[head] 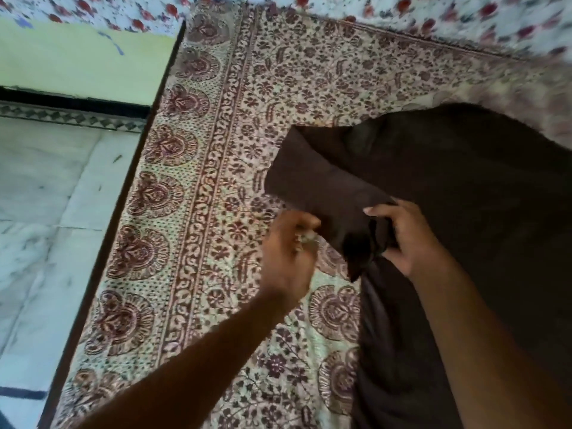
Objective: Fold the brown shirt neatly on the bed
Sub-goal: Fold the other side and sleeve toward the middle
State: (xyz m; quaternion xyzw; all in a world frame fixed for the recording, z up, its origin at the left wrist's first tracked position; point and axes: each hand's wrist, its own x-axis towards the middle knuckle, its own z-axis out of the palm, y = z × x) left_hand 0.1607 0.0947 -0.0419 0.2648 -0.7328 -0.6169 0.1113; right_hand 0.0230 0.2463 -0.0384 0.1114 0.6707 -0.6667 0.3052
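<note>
The brown shirt lies spread over the right half of the patterned bedspread. One sleeve points left and lies partly folded over the body. My right hand grips the bunched cloth where the sleeve meets the body, thumb on top. My left hand is just left of that fold, fingers curled at the sleeve's lower edge; it is blurred, and whether it pinches the cloth is unclear. Both forearms reach in from the bottom of the view.
The bed's dark wooden edge runs diagonally down the left. Beyond it is a pale marble floor and a yellow-green wall. A white sheet with red flowers lies along the far side.
</note>
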